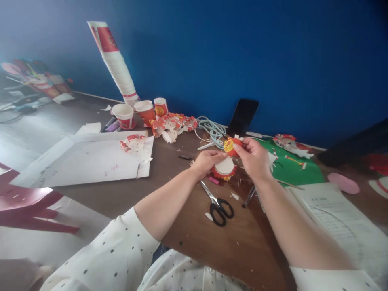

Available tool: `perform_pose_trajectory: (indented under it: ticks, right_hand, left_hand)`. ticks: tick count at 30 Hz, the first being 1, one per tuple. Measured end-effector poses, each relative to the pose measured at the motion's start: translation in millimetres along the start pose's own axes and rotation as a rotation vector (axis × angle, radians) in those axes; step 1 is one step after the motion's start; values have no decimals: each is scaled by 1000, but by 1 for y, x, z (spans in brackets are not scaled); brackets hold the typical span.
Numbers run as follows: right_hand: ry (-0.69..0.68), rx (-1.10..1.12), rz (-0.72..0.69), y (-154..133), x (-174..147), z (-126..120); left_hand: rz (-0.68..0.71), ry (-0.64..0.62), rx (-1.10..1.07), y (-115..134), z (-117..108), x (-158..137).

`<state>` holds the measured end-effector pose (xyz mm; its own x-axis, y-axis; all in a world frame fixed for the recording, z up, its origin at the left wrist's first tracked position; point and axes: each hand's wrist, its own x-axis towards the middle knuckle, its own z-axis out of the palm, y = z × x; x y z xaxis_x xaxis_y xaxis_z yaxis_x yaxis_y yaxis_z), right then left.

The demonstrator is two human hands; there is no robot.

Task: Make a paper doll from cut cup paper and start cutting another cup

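Both my hands meet over the middle of the table at a cut piece of red paper cup (230, 148) with a yellow print. My right hand (254, 157) pinches its right side between thumb and fingers. From the left, my left hand (207, 162) is closed with thumb and fingertips at the piece's lower left edge. Just below lies a round white cup base (224, 166) with a fringed red rim. Scissors (217, 203) with black handles rest on the table nearer to me, blades pointing away.
A tall leaning stack of paper cups (117, 64) and single cups (123, 116) stand at the back left, near cut cup scraps (172, 126). A white board (100, 161) lies left. A phone (243, 116) leans on the wall; green paper (298, 167) and a written sheet (342, 218) lie right.
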<state>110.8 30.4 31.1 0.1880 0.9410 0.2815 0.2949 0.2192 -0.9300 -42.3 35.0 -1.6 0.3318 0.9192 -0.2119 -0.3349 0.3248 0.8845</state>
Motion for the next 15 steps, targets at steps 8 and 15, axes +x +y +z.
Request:
perform_pose_trajectory:
  ticks: [8,15]
  right_hand:
    - [0,-44,-64,5,0,0]
    - [-6,-57,-73,6,-1,0]
  left_hand:
    - [8,4,9,-1,0,1]
    - [4,29,31,-4,-2,4]
